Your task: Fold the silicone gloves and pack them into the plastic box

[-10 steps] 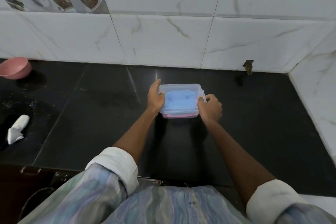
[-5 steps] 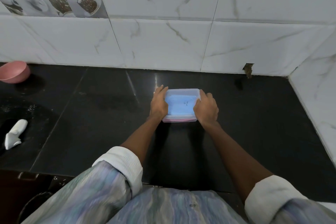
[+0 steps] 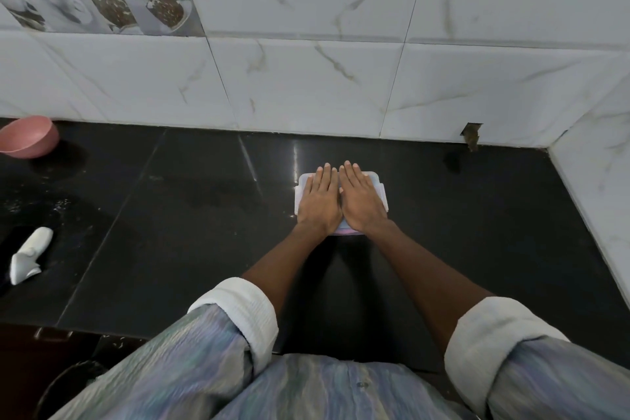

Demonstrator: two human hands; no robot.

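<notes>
Both hands have come off the short ends of the plastic box [image 3: 381, 193], which they were gripping a moment ago, and now lie flat on top of its lid. That box sits on the black counter [image 3: 177, 222] in the middle of the frame, a little right of centre and nearer the tiled wall than the person. A thin pink-and-blue strip at its near edge is probably the folded silicone gloves [image 3: 347, 232] showing through the wall, though too little shows to be sure.

What could go wrong: pressing on the middle of the lid may bow it without seating the rim, so a corner or an end latch may stay unlatched. If a fold of glove lies across the rim, the lid could spring up once the palms lift. Uneven pressure on the glossy counter could also make the box skid toward the wall.

Left hand [image 3: 320, 201] and right hand [image 3: 362, 199] lie palm down, side by side and touching at the index fingers, with fingers straight and pointing toward the wall. Neither grips anything; they are open and pressing. Forearms are extended, converging on the box from the rolled-up sleeves at the bottom of the frame.
</notes>
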